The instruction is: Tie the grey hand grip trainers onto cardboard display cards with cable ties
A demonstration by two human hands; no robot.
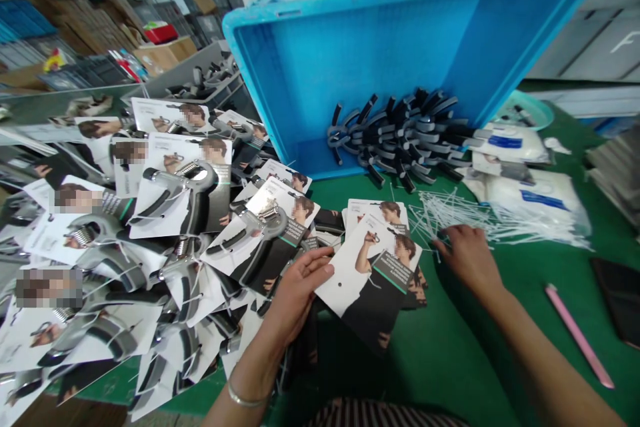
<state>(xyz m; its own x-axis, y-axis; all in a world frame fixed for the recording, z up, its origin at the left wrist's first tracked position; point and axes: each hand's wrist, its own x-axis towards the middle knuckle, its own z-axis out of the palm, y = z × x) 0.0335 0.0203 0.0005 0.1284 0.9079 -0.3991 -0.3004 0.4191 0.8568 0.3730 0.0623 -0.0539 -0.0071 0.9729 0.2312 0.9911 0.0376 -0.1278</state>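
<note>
My left hand (299, 290) grips the left edge of a printed backing card (367, 273), thumb on top. The card is tilted, carries a picture of a person and has a small hole. More such cards (357, 209) lie just behind it. My right hand (467, 257) is at the near left side of a pile of white cable ties (450, 210), its fingers curled and pinched at a tie. To the left, hand grippers (175, 193) with grey and black handles are tied onto cards in a large heap. Loose hand grippers (400, 133) lie inside and before the blue crate.
The blue crate (400, 27) stands tipped on its side at the back. Bags of cable ties (537, 197) lie right, near a turquoise bowl (537, 110). A pink stick-like object (580, 337) and a dark flat object (617, 297) rest on the green table (465, 360).
</note>
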